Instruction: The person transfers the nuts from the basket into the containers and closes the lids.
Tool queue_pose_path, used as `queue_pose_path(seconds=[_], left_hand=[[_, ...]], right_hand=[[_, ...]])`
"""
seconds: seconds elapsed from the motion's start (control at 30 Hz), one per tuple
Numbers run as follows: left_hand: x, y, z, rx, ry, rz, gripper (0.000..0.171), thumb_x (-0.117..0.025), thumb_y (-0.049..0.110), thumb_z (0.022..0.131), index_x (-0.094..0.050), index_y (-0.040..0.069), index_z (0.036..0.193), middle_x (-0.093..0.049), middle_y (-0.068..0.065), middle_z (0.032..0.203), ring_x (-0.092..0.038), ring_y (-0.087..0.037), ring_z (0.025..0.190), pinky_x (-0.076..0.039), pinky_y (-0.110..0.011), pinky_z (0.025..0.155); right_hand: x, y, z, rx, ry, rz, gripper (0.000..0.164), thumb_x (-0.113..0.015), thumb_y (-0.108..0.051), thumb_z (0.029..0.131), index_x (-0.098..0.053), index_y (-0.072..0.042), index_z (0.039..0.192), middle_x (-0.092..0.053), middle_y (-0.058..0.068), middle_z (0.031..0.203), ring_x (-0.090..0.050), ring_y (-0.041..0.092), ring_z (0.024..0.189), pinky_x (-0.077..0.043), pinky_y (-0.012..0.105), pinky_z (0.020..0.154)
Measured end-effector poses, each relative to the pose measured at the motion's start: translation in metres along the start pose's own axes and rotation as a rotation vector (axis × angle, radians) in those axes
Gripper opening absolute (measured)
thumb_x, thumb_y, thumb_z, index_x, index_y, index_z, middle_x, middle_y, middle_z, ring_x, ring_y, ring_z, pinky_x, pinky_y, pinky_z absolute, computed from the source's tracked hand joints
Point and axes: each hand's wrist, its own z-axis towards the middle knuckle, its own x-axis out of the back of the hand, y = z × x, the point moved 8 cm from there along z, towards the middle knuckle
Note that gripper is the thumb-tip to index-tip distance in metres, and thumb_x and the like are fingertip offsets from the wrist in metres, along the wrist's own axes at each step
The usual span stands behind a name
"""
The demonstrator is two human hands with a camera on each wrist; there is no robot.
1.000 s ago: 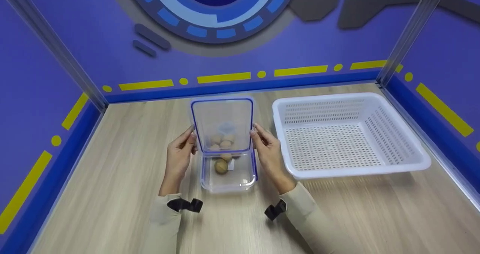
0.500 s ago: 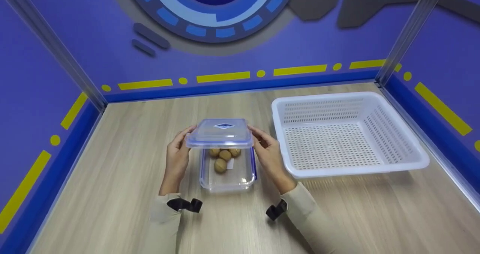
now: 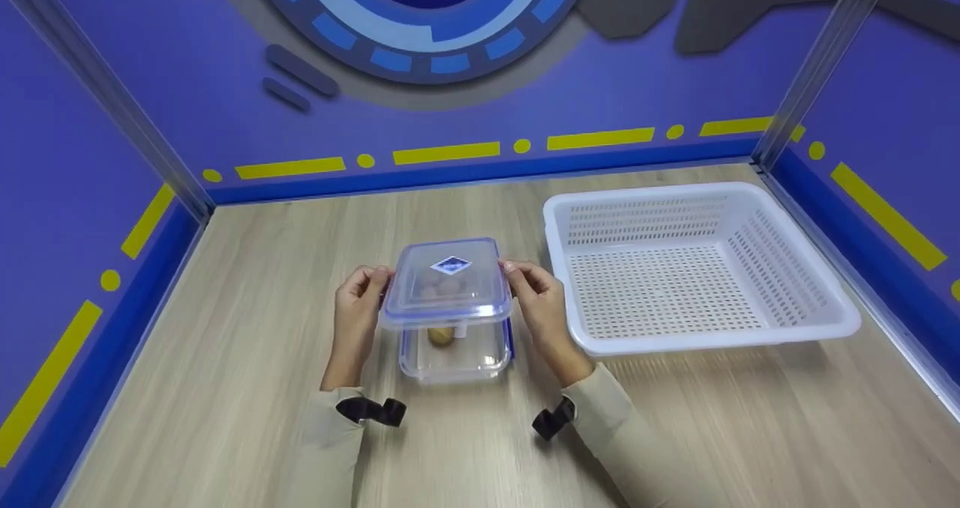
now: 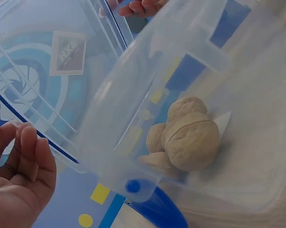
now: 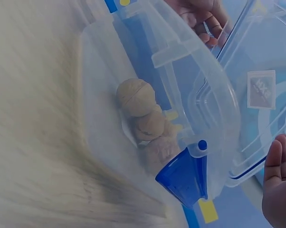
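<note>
My left hand (image 3: pixel 356 320) pinches the left edge of a clear plastic lid (image 3: pixel 448 298) with a blue seal and a diamond-shaped label. The lid's right edge is pinched by my right hand (image 3: pixel 541 305). Tilted, it hangs over the back part of a clear food container (image 3: pixel 480 362), whose near end stays uncovered. Several walnuts (image 4: pixel 193 142) lie inside; one walnut (image 3: pixel 441 336) peeks out below the lid's near edge, the others showing dimly through it. A small white paper (image 4: pixel 223 123) lies beside them. A blue side latch (image 5: pixel 188 173) hangs down from the container's rim.
A white perforated plastic basket (image 3: pixel 720 342) stands on the wooden table (image 3: pixel 262 328) to the right, close beside my right hand. Blue-purple printed panels (image 3: pixel 450 125) wall the table at the back and both sides.
The lid was raised nearly upright, then swung over and came down nearer the container, its labelled top now facing up. Both hands kept hold of its sides. The basket stayed put.
</note>
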Motion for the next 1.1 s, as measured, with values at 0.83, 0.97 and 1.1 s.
queue_pose_path(seconds=[0.83, 0.97, 1.1], left_hand=[[-0.010, -0.012, -0.003, 0.018, -0.118, 0.248, 0.040, -0.040, 0.017, 0.103, -0.048, -0.004, 0.137, -0.052, -0.021, 0.139, -0.049, -0.034, 0.129, -0.040, -0.047, 0.110], [-0.012, -0.014, -0.003, 0.015, -0.135, 0.288, 0.039, -0.039, 0.016, 0.103, -0.048, -0.001, 0.136, -0.054, -0.021, 0.136, -0.052, -0.033, 0.126, -0.042, -0.045, 0.108], [-0.013, -0.016, -0.003, 0.022, -0.137, 0.326, 0.036, -0.040, 0.013, 0.102, -0.051, 0.003, 0.134, -0.065, -0.021, 0.115, -0.063, -0.025, 0.100, -0.053, -0.035, 0.086]], right_hand=[[-0.008, 0.013, -0.004, -0.054, -0.046, -0.210, 0.038, -0.056, -0.017, 0.095, -0.059, 0.002, 0.128, -0.067, 0.016, 0.121, -0.064, 0.020, 0.106, -0.053, 0.028, 0.092], [-0.008, 0.013, -0.004, -0.015, -0.056, -0.265, 0.040, -0.053, -0.023, 0.098, -0.058, 0.002, 0.129, -0.059, 0.018, 0.132, -0.055, 0.029, 0.125, -0.043, 0.039, 0.108], [-0.006, 0.015, -0.005, -0.029, -0.050, -0.349, 0.042, -0.051, -0.029, 0.099, -0.058, -0.002, 0.130, -0.060, 0.012, 0.133, -0.055, 0.026, 0.125, -0.043, 0.038, 0.108]])
